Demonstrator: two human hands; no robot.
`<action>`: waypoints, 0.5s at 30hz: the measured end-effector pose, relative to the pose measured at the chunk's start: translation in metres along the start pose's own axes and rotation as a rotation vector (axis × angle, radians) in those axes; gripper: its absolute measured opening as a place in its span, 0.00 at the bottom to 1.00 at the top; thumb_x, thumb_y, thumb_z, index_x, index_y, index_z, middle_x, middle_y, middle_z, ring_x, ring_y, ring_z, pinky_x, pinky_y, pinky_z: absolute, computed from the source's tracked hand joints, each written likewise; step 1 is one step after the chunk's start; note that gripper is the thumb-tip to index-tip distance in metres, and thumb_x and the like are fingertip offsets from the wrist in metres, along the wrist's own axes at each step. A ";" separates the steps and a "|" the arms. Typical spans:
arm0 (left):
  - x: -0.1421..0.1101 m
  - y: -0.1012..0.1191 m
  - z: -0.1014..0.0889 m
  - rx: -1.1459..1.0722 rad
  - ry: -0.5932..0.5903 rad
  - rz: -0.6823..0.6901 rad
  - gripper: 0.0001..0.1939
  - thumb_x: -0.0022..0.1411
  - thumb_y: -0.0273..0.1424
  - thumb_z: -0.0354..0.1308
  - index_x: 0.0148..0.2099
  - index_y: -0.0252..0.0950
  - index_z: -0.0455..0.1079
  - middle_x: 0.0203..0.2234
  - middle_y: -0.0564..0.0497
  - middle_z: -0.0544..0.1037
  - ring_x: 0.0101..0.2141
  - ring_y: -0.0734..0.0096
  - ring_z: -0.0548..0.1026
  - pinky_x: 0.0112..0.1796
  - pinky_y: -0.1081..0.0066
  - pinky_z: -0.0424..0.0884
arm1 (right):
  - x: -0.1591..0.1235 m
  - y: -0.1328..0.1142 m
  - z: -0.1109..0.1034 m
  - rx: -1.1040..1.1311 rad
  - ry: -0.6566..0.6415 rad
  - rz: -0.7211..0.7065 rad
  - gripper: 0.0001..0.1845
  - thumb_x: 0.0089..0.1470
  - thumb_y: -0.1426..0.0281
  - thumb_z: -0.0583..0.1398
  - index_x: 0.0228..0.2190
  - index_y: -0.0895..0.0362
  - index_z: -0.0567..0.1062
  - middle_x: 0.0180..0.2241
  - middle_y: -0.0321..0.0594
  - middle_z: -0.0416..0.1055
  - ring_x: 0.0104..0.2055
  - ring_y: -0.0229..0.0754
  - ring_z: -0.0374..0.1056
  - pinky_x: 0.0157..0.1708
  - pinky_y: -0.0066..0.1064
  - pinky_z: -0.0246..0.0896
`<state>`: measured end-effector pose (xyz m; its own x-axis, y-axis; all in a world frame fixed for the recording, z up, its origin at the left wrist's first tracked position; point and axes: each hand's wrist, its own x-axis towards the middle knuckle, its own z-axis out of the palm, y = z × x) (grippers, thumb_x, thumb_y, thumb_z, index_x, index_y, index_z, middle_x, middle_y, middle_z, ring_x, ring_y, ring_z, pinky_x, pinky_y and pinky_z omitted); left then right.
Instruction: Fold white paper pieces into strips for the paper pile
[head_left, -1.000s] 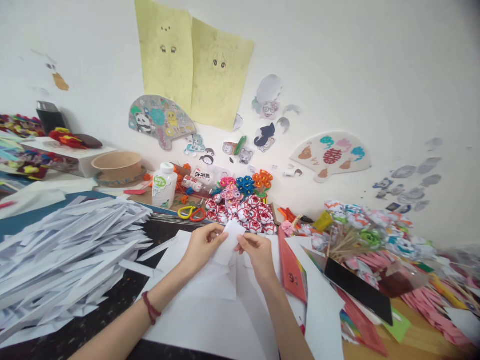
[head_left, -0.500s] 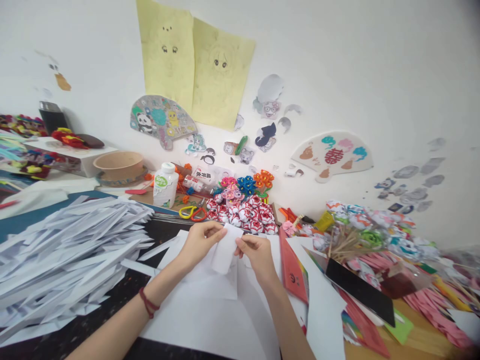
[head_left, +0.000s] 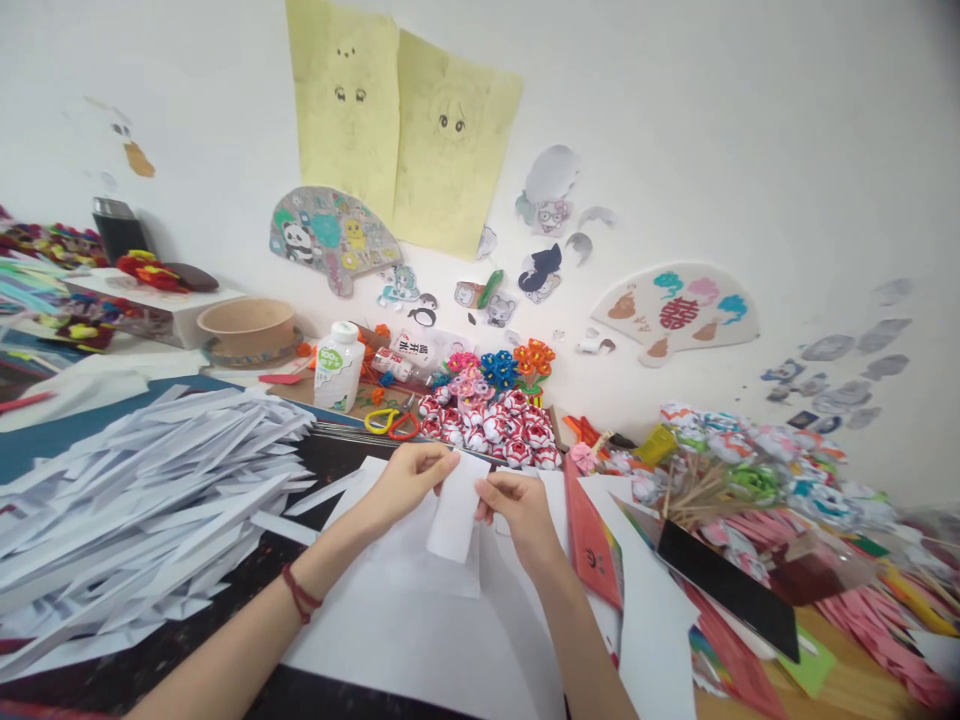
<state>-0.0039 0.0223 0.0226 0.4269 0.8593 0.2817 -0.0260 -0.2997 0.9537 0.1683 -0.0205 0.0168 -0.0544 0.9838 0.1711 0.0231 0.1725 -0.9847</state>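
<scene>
both hands busy w/ one white paper strip rn. L hand has thumb + fingers pinched on its upper L edge, R hand is pinched on the R edge a bit lower, so both grips are closed on the paper. strip sits between the hands, tilted, low end over the big white sheet on the desk; can't tell if it's touching what's under it. dark red bracelet on the L wrist btw.

L side = huge pile of folded paper strips, couple of loose ones near the sheet. behind the hands: red/white flowers in a bunch, scissors w/ 1 yellow + 1 orange loop, white bottle w/ green label just past those. R side: black slab, prob a phone, lying at an angle nr some pink strips.
</scene>
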 end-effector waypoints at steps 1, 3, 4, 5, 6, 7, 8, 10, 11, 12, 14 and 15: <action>0.000 0.000 0.000 0.009 -0.027 -0.005 0.18 0.59 0.40 0.51 0.24 0.32 0.63 0.17 0.56 0.63 0.21 0.78 0.61 0.23 0.78 0.58 | 0.000 0.000 0.000 0.006 0.000 -0.002 0.15 0.49 0.64 0.61 0.18 0.60 0.74 0.16 0.37 0.70 0.18 0.34 0.60 0.20 0.25 0.55; 0.000 0.000 0.000 0.061 -0.017 -0.004 0.18 0.59 0.41 0.52 0.24 0.32 0.63 0.17 0.56 0.62 0.20 0.78 0.60 0.23 0.78 0.57 | 0.000 0.000 -0.001 0.014 -0.011 -0.002 0.14 0.48 0.64 0.62 0.18 0.60 0.75 0.16 0.38 0.70 0.18 0.34 0.60 0.20 0.25 0.55; 0.000 -0.001 0.000 0.102 0.014 0.001 0.19 0.59 0.41 0.52 0.23 0.32 0.62 0.16 0.57 0.61 0.20 0.78 0.60 0.22 0.78 0.56 | 0.000 0.000 -0.001 0.018 -0.017 0.001 0.14 0.48 0.65 0.62 0.18 0.60 0.75 0.16 0.38 0.70 0.18 0.34 0.60 0.20 0.25 0.55; 0.000 -0.002 0.001 0.152 0.051 0.010 0.19 0.58 0.41 0.52 0.22 0.32 0.61 0.16 0.57 0.60 0.20 0.79 0.59 0.22 0.78 0.55 | 0.000 -0.001 -0.001 0.021 -0.017 0.005 0.14 0.48 0.65 0.62 0.18 0.61 0.75 0.16 0.38 0.71 0.18 0.34 0.61 0.20 0.25 0.56; 0.000 -0.002 0.001 0.200 0.082 0.020 0.20 0.58 0.41 0.53 0.21 0.32 0.61 0.15 0.57 0.60 0.19 0.79 0.58 0.21 0.78 0.54 | 0.000 -0.001 0.000 0.025 -0.016 0.010 0.13 0.48 0.65 0.62 0.18 0.61 0.75 0.16 0.38 0.71 0.18 0.34 0.61 0.20 0.25 0.56; 0.000 -0.002 0.001 0.233 0.105 0.029 0.20 0.58 0.41 0.53 0.21 0.32 0.60 0.15 0.58 0.59 0.19 0.79 0.58 0.21 0.78 0.53 | 0.000 -0.001 0.000 0.028 -0.009 0.014 0.13 0.48 0.65 0.62 0.18 0.61 0.75 0.16 0.38 0.71 0.18 0.34 0.61 0.20 0.25 0.56; 0.000 -0.002 0.001 0.247 0.108 0.034 0.20 0.58 0.41 0.53 0.21 0.32 0.60 0.15 0.58 0.59 0.19 0.79 0.58 0.21 0.78 0.53 | 0.000 0.000 0.000 0.030 -0.001 0.015 0.13 0.48 0.65 0.62 0.18 0.61 0.75 0.16 0.38 0.71 0.17 0.34 0.62 0.20 0.25 0.57; 0.000 -0.002 -0.001 0.226 0.055 0.031 0.20 0.60 0.41 0.51 0.22 0.32 0.62 0.15 0.57 0.61 0.19 0.79 0.60 0.22 0.78 0.55 | 0.000 0.000 -0.001 0.030 0.013 0.009 0.13 0.48 0.66 0.62 0.18 0.61 0.75 0.16 0.38 0.71 0.18 0.34 0.62 0.21 0.25 0.57; 0.000 -0.002 -0.003 0.205 0.005 0.025 0.19 0.60 0.41 0.50 0.23 0.32 0.63 0.16 0.56 0.62 0.20 0.78 0.61 0.23 0.78 0.56 | 0.000 0.000 -0.001 0.028 0.018 0.004 0.13 0.48 0.66 0.62 0.18 0.61 0.75 0.16 0.38 0.71 0.18 0.34 0.62 0.21 0.25 0.57; 0.000 -0.003 -0.005 0.189 -0.047 0.018 0.19 0.60 0.40 0.50 0.24 0.31 0.65 0.17 0.55 0.64 0.21 0.78 0.62 0.23 0.78 0.57 | 0.001 0.000 -0.002 0.025 0.022 -0.002 0.13 0.49 0.66 0.61 0.18 0.61 0.75 0.16 0.39 0.71 0.18 0.34 0.62 0.21 0.25 0.57; 0.001 -0.004 -0.007 0.187 -0.115 0.005 0.18 0.60 0.40 0.51 0.25 0.30 0.67 0.18 0.54 0.66 0.22 0.76 0.64 0.24 0.78 0.58 | 0.001 -0.001 -0.003 0.018 0.029 -0.011 0.14 0.49 0.66 0.61 0.18 0.61 0.75 0.16 0.38 0.71 0.18 0.34 0.62 0.21 0.25 0.57; 0.001 -0.004 -0.008 0.197 -0.119 -0.001 0.18 0.60 0.40 0.51 0.26 0.30 0.68 0.18 0.54 0.67 0.22 0.76 0.64 0.24 0.78 0.58 | 0.001 -0.001 -0.004 0.013 0.031 -0.013 0.14 0.49 0.66 0.61 0.18 0.61 0.75 0.16 0.38 0.71 0.18 0.34 0.62 0.21 0.25 0.57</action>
<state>-0.0108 0.0275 0.0196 0.5310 0.8082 0.2546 0.1472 -0.3839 0.9116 0.1718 -0.0199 0.0176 -0.0233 0.9825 0.1848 0.0093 0.1851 -0.9827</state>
